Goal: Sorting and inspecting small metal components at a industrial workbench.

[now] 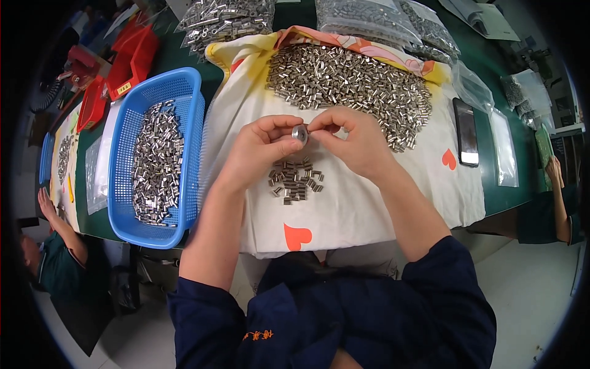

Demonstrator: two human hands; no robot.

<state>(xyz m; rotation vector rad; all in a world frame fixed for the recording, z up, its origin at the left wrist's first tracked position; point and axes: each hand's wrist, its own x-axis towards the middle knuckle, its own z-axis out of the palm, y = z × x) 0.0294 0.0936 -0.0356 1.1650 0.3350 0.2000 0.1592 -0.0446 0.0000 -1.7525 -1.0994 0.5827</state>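
Note:
My left hand [261, 147] is closed, with a small round metal piece [300, 134] pinched between thumb and fingers. Right beside that piece, the fingertips of my right hand [359, 141] are pressed together; whatever they grip is too small to make out. Both hands are above a white cloth [362, 215] with red hearts. Just below them on the cloth lies a small group of short silver metal cylinders [295, 184]. Beyond the hands spreads a large heap of similar metal cylinders [350, 80].
To the left stands a blue plastic basket [195, 98] holding many metal cylinders. Bags of metal parts [227, 21] line the far side. A dark phone [466, 132] lies at the right beside a clear plastic bag [503, 147]. Red bins [132, 58] and co-workers flank the table.

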